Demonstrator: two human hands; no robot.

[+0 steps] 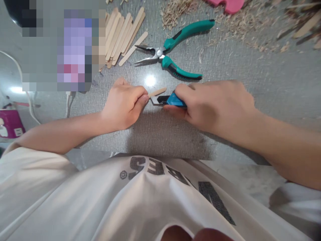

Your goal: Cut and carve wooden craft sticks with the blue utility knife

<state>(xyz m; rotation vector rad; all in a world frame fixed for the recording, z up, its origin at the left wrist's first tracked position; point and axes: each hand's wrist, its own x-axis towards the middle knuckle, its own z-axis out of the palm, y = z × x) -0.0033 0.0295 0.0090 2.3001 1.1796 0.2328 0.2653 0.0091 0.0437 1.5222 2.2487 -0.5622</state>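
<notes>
Knife blade meets craft stick (157, 92) at the near edge of a grey worktable (250, 73).

Head view: the left hand (122, 105) is closed, thumb and fingers pinched on one end of the stick, whose long axis runs left to right, its free end rising slightly toward the right hand (215, 105). That hand is clamped around a blue utility knife (168, 100), its blade tip just under the stick's free end (contact too fine to tell). The hands sit close together, low over the tabletop. Beyond them lie teal-handled long-nose pliers (173, 53), a stack of spare sticks (122, 35) and wood shavings (175, 13).
</notes>
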